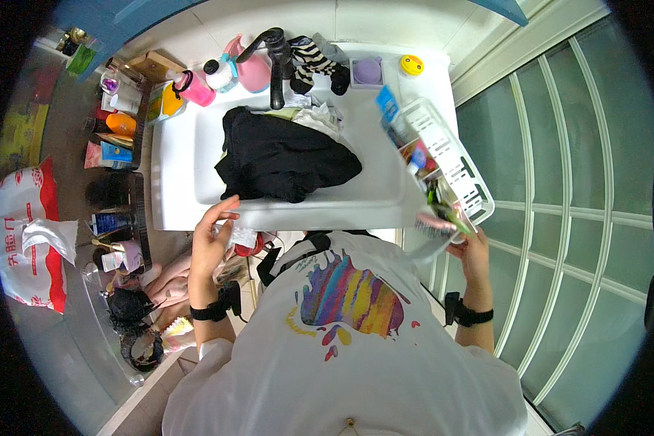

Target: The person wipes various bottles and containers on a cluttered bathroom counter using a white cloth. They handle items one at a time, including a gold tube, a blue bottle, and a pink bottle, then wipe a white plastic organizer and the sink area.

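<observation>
My left hand (211,237) is at the front edge of the white sink (169,180), with a crumpled white tissue (243,237) held by the thumb. My right hand (473,249) grips the near end of a white slotted plastic basket (441,147). Slanting across the sink's right side, the basket holds small packets, tubes and a pink hairbrush (435,223); whether it touches the sink top I cannot tell. A black cloth garment (286,155) lies heaped in the basin, partly over a whitish cloth (321,120).
Behind the basin stand a black faucet (277,65), striped socks (310,62), a pink spray bottle (253,71), a purple round item (367,71) and a yellow round container (412,65). Toiletry bins (141,131) and a tissue pack (19,267) line the left. A glass door (556,163) borders the right.
</observation>
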### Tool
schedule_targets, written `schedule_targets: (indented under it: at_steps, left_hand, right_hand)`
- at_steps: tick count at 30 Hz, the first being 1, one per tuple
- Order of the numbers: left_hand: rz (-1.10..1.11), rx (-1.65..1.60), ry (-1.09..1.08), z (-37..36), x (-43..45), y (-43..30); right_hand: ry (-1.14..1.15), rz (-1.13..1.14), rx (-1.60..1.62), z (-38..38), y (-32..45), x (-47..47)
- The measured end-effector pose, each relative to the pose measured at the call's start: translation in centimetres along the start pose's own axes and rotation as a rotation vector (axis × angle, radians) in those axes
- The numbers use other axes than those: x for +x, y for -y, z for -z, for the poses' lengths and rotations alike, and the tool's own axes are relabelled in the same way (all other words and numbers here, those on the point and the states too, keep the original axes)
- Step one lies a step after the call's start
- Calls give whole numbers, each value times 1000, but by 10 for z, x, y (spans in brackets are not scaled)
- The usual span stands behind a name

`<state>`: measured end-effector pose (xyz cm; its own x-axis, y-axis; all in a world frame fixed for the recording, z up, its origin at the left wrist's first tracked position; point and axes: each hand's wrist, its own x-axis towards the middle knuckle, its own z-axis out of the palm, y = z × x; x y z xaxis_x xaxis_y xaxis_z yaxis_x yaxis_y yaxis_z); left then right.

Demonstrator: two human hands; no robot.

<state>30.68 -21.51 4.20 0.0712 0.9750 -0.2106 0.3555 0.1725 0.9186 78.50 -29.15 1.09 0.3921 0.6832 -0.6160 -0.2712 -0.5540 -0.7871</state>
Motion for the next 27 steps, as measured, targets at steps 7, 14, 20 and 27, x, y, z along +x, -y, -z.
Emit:
schedule_targets:
  at_steps: [7,14,20,27]
  left_hand:
    - [-21,-271,174,-13,16,7]
    - [80,-457,157,8,-2,32]
    - [261,-134,-354,45,-26,29]
    - [-60,224,-40,83,-27,-25]
  right_hand:
    - [213,92,-226,-17,32,-19]
    - [648,113,-391,-91,54,29]
    - [710,80,-655,-132,56,41]
    - [895,40,-799,-186,53,25]
